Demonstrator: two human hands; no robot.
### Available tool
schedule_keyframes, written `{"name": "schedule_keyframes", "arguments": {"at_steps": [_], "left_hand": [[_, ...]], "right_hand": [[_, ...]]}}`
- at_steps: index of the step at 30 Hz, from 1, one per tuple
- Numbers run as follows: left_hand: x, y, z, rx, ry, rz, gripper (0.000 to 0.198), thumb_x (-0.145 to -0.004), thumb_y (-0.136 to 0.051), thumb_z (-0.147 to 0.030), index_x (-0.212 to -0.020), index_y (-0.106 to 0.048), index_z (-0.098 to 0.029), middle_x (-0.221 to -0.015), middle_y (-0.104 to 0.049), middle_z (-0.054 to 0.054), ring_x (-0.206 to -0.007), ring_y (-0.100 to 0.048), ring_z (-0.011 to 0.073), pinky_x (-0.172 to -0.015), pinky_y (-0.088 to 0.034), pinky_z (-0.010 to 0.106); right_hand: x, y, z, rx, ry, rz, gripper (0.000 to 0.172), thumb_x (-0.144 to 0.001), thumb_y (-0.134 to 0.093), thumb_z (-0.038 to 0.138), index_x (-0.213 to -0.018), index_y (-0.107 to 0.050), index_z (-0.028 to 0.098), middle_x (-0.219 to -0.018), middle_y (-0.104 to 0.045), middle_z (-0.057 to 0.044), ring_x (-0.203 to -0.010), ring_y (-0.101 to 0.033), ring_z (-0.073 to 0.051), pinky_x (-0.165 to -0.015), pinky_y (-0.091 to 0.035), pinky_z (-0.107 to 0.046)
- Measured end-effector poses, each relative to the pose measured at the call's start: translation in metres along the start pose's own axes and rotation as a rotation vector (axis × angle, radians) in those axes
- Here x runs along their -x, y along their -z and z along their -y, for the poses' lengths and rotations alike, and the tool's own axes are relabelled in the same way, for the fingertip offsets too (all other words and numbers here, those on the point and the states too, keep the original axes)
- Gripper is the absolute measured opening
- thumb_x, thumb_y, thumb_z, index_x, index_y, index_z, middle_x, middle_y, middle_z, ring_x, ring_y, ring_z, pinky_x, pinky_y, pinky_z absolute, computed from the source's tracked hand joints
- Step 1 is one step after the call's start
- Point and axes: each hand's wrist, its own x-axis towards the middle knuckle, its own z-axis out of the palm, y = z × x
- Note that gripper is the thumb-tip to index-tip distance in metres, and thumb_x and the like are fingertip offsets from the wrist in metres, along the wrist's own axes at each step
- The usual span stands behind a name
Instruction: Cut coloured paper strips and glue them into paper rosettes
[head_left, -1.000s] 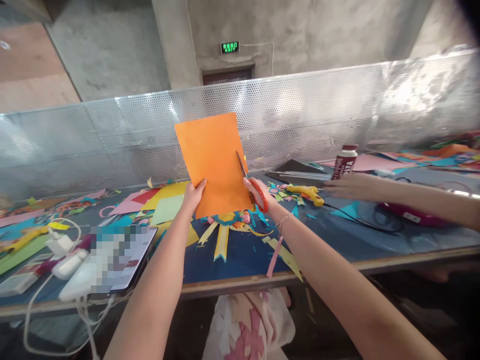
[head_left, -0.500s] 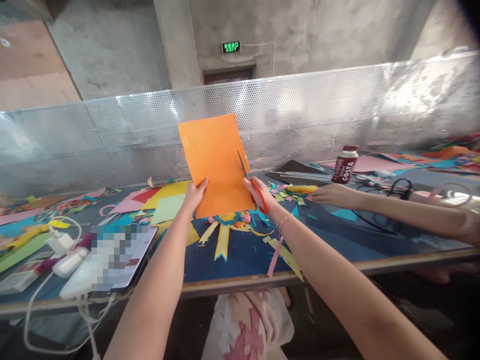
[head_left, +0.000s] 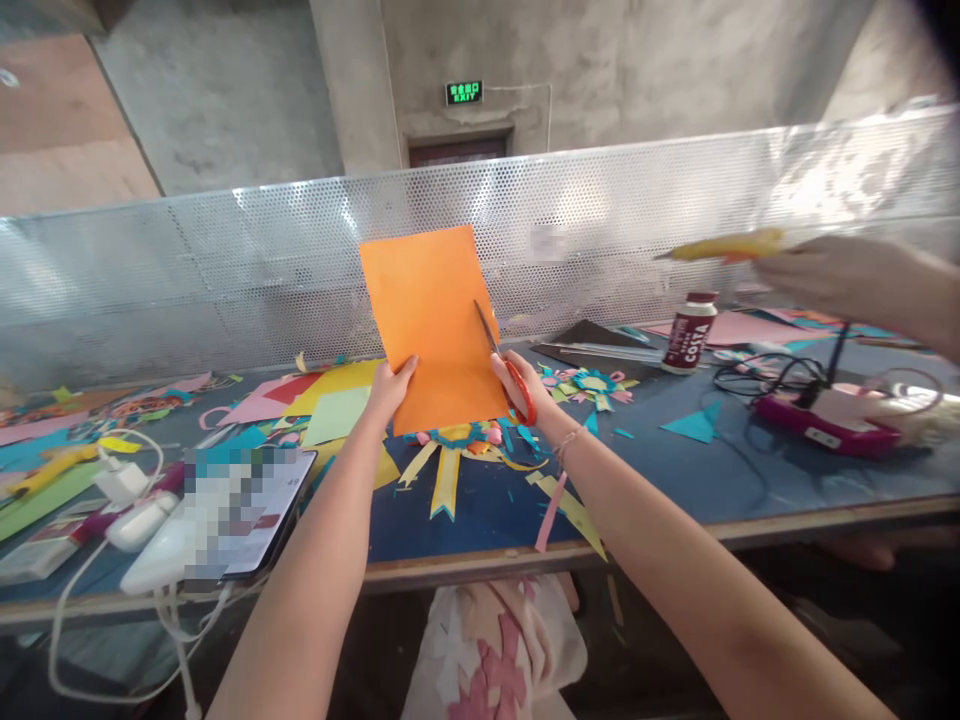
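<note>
An orange sheet of paper (head_left: pixel 435 320) is held up in front of me, above the table. My left hand (head_left: pixel 393 388) grips its lower left edge, thumb on the near face. In my right hand (head_left: pixel 525 385) is a pair of scissors with red handles (head_left: pixel 520 390). One dark blade lies over the sheet's right edge, pointing up and to the left. Whether the right fingers also pinch the paper is hard to see. Beneath the sheet lies a paper rosette (head_left: pixel 445 484) with yellow tails trimmed in blue, partly hidden by it.
Another person's hand (head_left: pixel 847 280) holds a yellow glue gun (head_left: pixel 727 246) at the right. A Costa bottle (head_left: pixel 688 334), a second rosette (head_left: pixel 592 382) and a purple power strip (head_left: pixel 825 425) are on the table. A tablet (head_left: pixel 266 510), cables and coloured paper lie left.
The other person's hand has lifted the yellow glue gun from the table, up and to the right, uncovering the power strip. My hands, the sheet and the scissors have barely moved.
</note>
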Motion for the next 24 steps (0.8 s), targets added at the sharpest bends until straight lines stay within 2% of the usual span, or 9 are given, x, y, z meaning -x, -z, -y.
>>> {"name": "schedule_keyframes", "arguments": {"at_steps": [4, 8, 17, 24], "left_hand": [[0.0, -0.001, 0.003, -0.008, -0.027, 0.038, 0.031, -0.079, -0.057, -0.038, -0.099, -0.064, -0.015, -0.108, -0.069, 0.012, -0.105, -0.063, 0.0262, -0.089, -0.049, 0.036], [0.002, -0.002, 0.003, -0.022, -0.04, 0.069, 0.035, -0.079, -0.056, -0.041, -0.1, -0.064, -0.014, -0.11, -0.068, 0.012, -0.104, -0.063, 0.0271, -0.087, -0.05, 0.037], [-0.001, -0.002, 0.007, -0.006, -0.009, 0.072, 0.037, -0.078, -0.057, -0.045, -0.1, -0.065, -0.016, -0.109, -0.069, 0.011, -0.109, -0.06, 0.0272, -0.094, -0.047, 0.039], [-0.001, -0.001, 0.007, 0.032, 0.046, 0.101, 0.04, -0.077, -0.059, -0.045, -0.105, -0.064, -0.016, -0.114, -0.067, 0.012, -0.106, -0.062, 0.0273, -0.091, -0.049, 0.039]], "right_hand": [[-0.002, 0.0, -0.005, -0.105, -0.019, 0.04, 0.05, -0.075, -0.045, 0.073, -0.077, -0.04, 0.023, -0.054, -0.035, 0.006, -0.047, -0.036, -0.01, -0.044, -0.028, -0.025], [-0.005, -0.001, -0.011, -0.191, 0.045, 0.043, 0.049, -0.077, -0.045, 0.071, -0.077, -0.041, 0.023, -0.063, -0.038, 0.004, -0.057, -0.039, -0.011, -0.05, -0.033, -0.025], [0.001, 0.002, 0.006, -0.012, 0.061, -0.03, 0.054, -0.072, -0.045, 0.076, -0.068, -0.037, 0.022, -0.061, -0.038, 0.003, -0.062, -0.039, -0.014, -0.057, -0.034, -0.029], [0.002, 0.001, 0.007, -0.021, 0.018, -0.033, 0.052, -0.071, -0.048, 0.075, -0.077, -0.043, 0.023, -0.058, -0.041, 0.003, -0.056, -0.042, -0.013, -0.053, -0.035, -0.028]]}}
